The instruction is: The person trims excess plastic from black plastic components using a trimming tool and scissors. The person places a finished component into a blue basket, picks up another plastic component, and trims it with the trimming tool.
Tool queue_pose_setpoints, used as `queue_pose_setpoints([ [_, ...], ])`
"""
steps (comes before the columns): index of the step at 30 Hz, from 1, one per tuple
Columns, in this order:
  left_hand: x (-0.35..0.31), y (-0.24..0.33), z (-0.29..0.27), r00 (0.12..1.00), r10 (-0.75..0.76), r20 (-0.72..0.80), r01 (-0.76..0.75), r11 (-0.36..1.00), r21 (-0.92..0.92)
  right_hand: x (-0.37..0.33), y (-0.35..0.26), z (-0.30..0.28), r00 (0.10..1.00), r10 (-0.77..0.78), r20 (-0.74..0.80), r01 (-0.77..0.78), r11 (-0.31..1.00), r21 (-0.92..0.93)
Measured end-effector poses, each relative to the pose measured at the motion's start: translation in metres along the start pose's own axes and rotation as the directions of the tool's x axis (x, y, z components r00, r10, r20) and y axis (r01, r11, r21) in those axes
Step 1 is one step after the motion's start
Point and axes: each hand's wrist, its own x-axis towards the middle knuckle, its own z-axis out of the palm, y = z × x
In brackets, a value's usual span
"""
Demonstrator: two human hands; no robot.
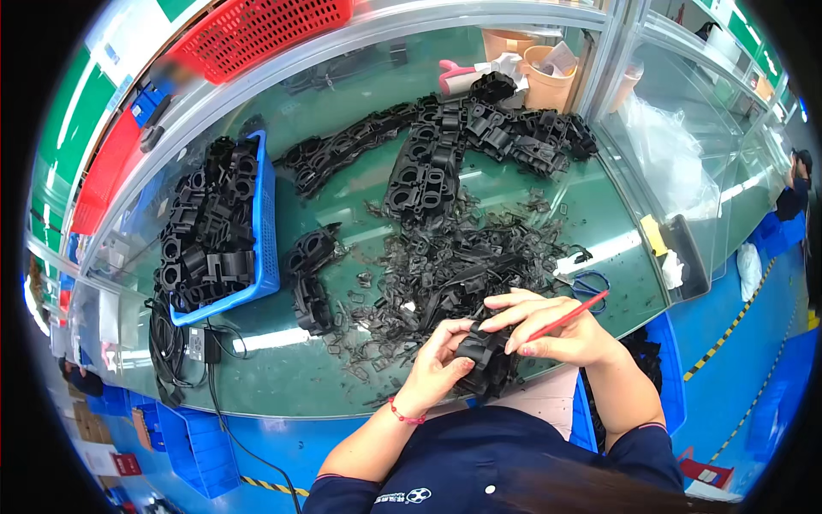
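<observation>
Green worktop (360,377), near edge at my waist. Black moulded part (486,353) held just over that edge, in front of me. Left hand (441,360) wrapped around its left side, fingers closed on it. Right hand (552,330) rests on top of the part, pinching a red-handled tool (569,315) that points right. Scrap trimmings (428,274) lie scattered just beyond; blue basket (267,224) of parts far left. Risk, as I judge it: the tool could slip toward my left fingers, or the part could drop off the near edge if my grip loosens.
</observation>
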Motion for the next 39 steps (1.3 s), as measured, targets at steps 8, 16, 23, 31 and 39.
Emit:
queue_pose_setpoints([
  [8,0.002,-0.008,-0.002,0.989,0.085,0.117,-0.071,0.990,-0.122,0.002,0.001,0.003,0.985,0.174,0.013,-0.174,0.985,0.009],
  [16,0.003,0.020,0.007,0.995,-0.061,0.082,0.041,0.974,0.221,-0.002,0.002,0.001,0.976,0.216,0.027,-0.217,0.976,0.033],
  [23,0.004,0.023,0.005,0.994,0.012,0.105,-0.050,0.931,0.361,0.000,0.000,0.010,0.997,-0.019,0.077,0.051,0.897,-0.438],
  [31,0.007,0.027,0.011,0.996,0.017,-0.088,0.005,0.972,0.236,0.001,0.024,0.017,0.811,-0.572,-0.122,0.198,0.465,-0.863],
  [39,0.004,0.032,0.008,0.954,0.262,-0.148,-0.105,0.750,0.653,0.004,0.006,-0.015,0.747,-0.113,-0.656,-0.042,0.976,-0.216],
])
